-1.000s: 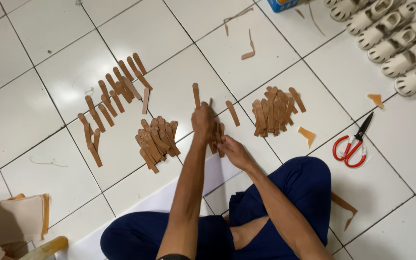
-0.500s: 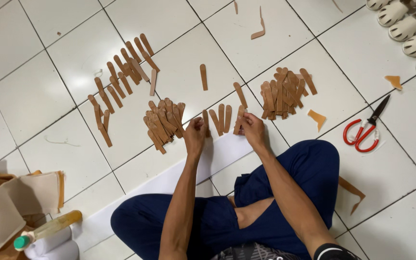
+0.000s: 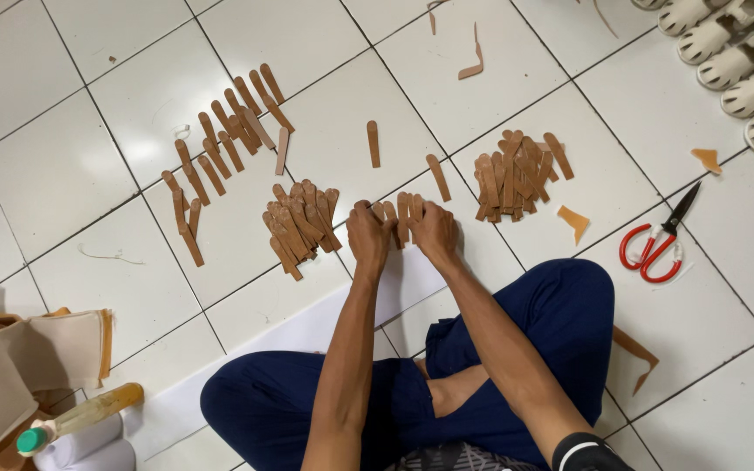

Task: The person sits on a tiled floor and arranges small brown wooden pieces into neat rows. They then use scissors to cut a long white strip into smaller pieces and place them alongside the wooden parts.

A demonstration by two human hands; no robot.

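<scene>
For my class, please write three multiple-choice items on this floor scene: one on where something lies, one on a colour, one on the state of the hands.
1. Where do the red-handled scissors lie?
A. On the white tiled floor, on the person's right
B. On the person's lap
C. Under the left pile of strips

2. What colour are the person's trousers?
A. Grey
B. Dark blue
C. Green

3. What are the left hand and right hand doing?
A. Raised in the air
B. Gripping the scissors
C. Side by side, low over the floor, on a few flat brown leather-like strips

Answers: 1 A, the scissors rest on a tile beside the right knee. 2 B, both folded legs are dark blue. 3 C, both hands touch the short row of strips between the two piles.
</scene>
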